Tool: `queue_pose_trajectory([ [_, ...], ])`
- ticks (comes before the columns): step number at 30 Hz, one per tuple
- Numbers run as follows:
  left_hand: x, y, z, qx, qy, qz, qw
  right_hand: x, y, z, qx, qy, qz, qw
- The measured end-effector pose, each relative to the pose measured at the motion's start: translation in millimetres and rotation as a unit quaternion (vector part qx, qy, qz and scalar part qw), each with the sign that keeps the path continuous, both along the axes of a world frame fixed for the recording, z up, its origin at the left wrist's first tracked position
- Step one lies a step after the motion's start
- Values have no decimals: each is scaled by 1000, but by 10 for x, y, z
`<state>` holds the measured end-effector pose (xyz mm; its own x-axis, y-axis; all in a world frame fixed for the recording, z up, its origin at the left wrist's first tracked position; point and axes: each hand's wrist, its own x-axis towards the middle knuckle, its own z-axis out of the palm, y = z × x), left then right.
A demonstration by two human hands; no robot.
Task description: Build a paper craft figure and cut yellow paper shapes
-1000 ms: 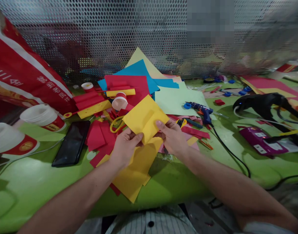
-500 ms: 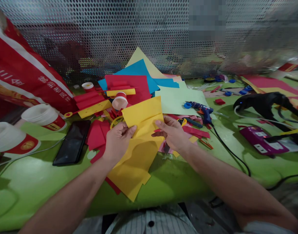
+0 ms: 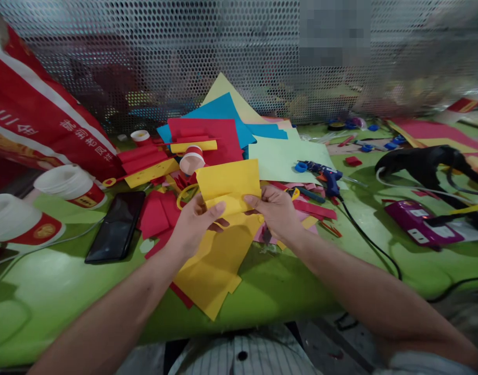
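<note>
Two hands hold one folded sheet of yellow craft paper above the middle of the green tabletop. The left hand pinches the lower left corner of the sheet, with the thumb on the front face. The right hand grips the lower right edge between thumb and fingers, and a narrow flap of the paper is bent up along that bottom edge. The sheet stands nearly upright, its top edge level.

Under the hands lies a larger yellow paper sheet that reaches toward the near rim of the tabletop. Left of it are red paper scraps, and a pair of yellow-handled scissors lies just behind the left hand. A black smartphone lies flat further left, near two white paper cups with red bands.

Behind the held sheet is a pile of red, blue and pale green paper sheets. To the right lies a blue glue gun with a black cable, and well apart from it a purple box.
</note>
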<state>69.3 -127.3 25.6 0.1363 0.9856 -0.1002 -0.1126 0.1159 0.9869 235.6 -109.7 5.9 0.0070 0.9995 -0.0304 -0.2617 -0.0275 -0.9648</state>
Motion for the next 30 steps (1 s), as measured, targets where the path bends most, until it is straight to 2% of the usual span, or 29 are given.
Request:
queue_pose_trajectory([
  [4, 21, 5, -1, 4, 22, 28, 999, -5, -20, -16, 9, 4, 16, 1000],
  [11, -10, 40, -57, 39, 58, 61, 996, -28, -38, 34, -19, 43, 32, 998],
  [20, 22, 31, -36, 117, 133, 86, 980, -28, -51, 40, -43, 67, 61, 995],
  [25, 64, -15, 4, 121, 123, 104, 979, -134, -140, -1, -108, 79, 133, 982],
  [30, 86, -12, -44, 106, 84, 71, 988, -173, -145, -27, -95, 65, 107, 988],
])
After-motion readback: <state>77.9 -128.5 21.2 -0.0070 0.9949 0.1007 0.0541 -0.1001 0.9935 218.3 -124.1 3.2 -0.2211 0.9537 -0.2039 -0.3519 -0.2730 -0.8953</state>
